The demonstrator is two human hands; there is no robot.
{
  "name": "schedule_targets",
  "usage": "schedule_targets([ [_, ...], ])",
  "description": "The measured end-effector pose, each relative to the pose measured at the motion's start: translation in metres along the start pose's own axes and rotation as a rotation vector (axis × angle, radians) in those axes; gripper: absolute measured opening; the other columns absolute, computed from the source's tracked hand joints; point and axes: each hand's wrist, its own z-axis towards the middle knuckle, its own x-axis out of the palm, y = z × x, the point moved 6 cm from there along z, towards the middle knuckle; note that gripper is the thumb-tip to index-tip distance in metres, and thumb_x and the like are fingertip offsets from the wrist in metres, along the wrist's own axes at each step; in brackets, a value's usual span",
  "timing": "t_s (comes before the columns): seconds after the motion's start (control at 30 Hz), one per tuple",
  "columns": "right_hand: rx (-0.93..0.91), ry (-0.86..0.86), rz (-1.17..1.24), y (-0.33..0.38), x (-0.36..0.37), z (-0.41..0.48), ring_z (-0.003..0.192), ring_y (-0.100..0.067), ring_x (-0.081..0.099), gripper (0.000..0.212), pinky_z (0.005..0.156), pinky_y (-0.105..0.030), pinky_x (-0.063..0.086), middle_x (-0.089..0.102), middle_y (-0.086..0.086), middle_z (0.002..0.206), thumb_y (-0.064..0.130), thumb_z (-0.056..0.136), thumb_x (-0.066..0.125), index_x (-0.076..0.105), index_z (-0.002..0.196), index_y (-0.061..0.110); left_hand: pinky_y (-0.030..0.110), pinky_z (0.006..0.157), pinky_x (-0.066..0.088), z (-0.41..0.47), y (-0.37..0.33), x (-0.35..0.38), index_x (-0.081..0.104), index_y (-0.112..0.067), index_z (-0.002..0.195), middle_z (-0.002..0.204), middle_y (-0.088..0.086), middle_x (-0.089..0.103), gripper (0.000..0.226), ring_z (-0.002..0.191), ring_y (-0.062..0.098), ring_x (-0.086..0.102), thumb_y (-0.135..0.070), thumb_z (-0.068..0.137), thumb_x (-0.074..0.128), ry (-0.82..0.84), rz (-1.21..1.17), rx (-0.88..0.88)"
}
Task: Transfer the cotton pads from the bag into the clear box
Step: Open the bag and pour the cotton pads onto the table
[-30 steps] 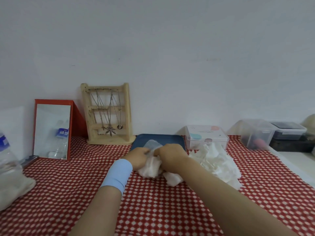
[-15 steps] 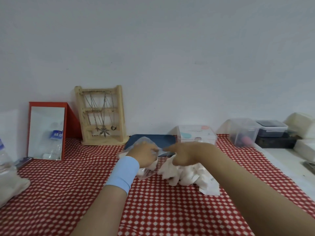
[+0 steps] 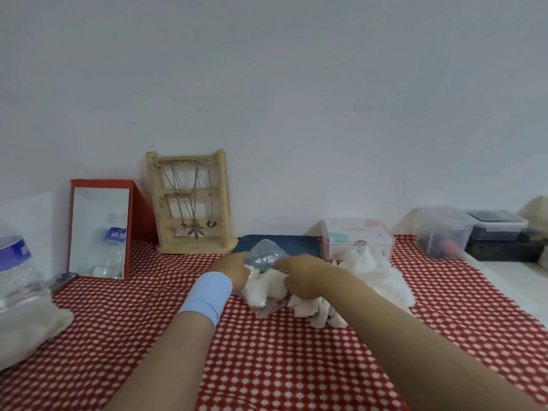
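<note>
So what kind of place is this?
Probably a dressing table at home: a red-framed mirror, a wooden necklace stand and a clear box sit by the wall.

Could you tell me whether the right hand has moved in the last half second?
Yes, leftward: the right hand was in front of the lidded clear box and is now in front of the right end of the blue tray, at the bag.

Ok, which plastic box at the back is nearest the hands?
The box with the pastel label, just behind the pads; the other two sit farther right.
</note>
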Motion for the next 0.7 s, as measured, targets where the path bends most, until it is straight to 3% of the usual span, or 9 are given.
schedule_targets([
  [0.13,0.039,-0.103,-0.030,-0.009,-0.005,0.002,0.109,-0.026,0.058,0.041,0.090,-0.037,0.052,0.050,-0.007,0.130,0.014,0.096,0.054,0.047,0.136,0.016,0.033,0.099,0.050,0.004,0.017,0.012,0.053,-0.012,0.141,0.135,0.009,0.059,0.040,0.119,0.026,0.060,-0.026,0.104,0.044,0.090,0.128,-0.101],
  [0.23,0.080,-0.156,-0.119,-0.014,-0.015,-0.001,0.081,-0.020,0.059,0.005,0.068,-0.032,0.051,0.056,-0.004,0.096,0.011,0.092,0.054,0.059,0.093,0.013,0.032,0.096,0.051,0.005,0.029,0.012,0.057,-0.010,0.136,0.131,0.008,0.063,0.039,0.116,0.024,0.062,-0.026,0.103,0.047,0.064,0.145,-0.218],
  [0.3,0.115,-0.159,-0.210,-0.009,-0.016,-0.003,0.061,-0.015,0.047,0.022,0.056,-0.029,0.041,0.050,-0.001,0.073,0.007,0.089,0.054,0.048,0.069,0.015,0.035,0.098,0.048,0.004,0.029,0.004,0.058,-0.015,0.135,0.133,0.007,0.060,0.038,0.120,0.026,0.057,-0.027,0.102,0.043,-0.048,0.165,-0.224],
  [0.37,0.088,-0.147,-0.249,0.001,-0.014,-0.001,0.067,-0.015,0.054,0.016,0.064,-0.030,0.045,0.058,0.001,0.077,0.010,0.088,0.058,0.060,0.073,0.015,0.040,0.104,0.044,-0.002,0.020,-0.007,0.058,-0.022,0.134,0.139,0.007,0.054,0.036,0.127,0.029,0.050,-0.024,0.102,0.042,-0.213,0.145,-0.137],
  [0.43,0.023,-0.161,-0.200,0.011,-0.008,0.007,0.089,-0.020,0.064,0.015,0.077,-0.034,0.054,0.071,0.000,0.096,0.022,0.089,0.063,0.076,0.093,0.016,0.040,0.101,0.047,-0.002,0.012,-0.009,0.066,-0.025,0.126,0.137,0.006,0.057,0.033,0.121,0.028,0.054,-0.026,0.102,0.043,-0.278,-0.022,-0.010],
  [0.5,0.001,-0.155,-0.074,0.019,-0.005,0.011,0.107,-0.022,0.062,0.028,0.088,-0.038,0.054,0.071,-0.001,0.114,0.033,0.093,0.061,0.075,0.111,0.016,0.037,0.092,0.048,-0.001,0.010,-0.001,0.070,-0.017,0.107,0.125,0.009,0.066,0.032,0.109,0.026,0.061,-0.030,0.104,0.041,-0.201,-0.187,0.007],
  [0.53,0.009,-0.131,-0.016,0.023,-0.003,0.015,0.110,-0.021,0.060,0.031,0.089,-0.037,0.053,0.068,-0.003,0.120,0.035,0.096,0.059,0.073,0.116,0.015,0.036,0.090,0.046,-0.002,0.012,0.004,0.069,-0.014,0.107,0.121,0.010,0.067,0.035,0.107,0.026,0.061,-0.030,0.106,0.038,-0.146,-0.232,-0.018],
  [0.63,0.081,0.022,0.003,0.035,0.006,0.027,0.107,-0.022,0.058,0.031,0.087,-0.034,0.048,0.064,-0.010,0.127,0.032,0.099,0.055,0.066,0.121,0.013,0.032,0.091,0.042,-0.002,0.020,0.013,0.062,-0.010,0.125,0.130,0.011,0.062,0.038,0.117,0.027,0.058,-0.026,0.109,0.032,-0.063,-0.220,-0.053],
  [0.7,0.095,0.114,-0.013,0.041,0.013,0.033,0.116,-0.025,0.058,0.042,0.099,-0.037,0.047,0.062,-0.009,0.130,0.037,0.099,0.055,0.060,0.134,0.013,0.034,0.099,0.043,0.000,0.025,0.015,0.060,-0.009,0.132,0.134,0.010,0.060,0.038,0.121,0.027,0.057,-0.024,0.108,0.035,-0.043,-0.228,-0.035],
])
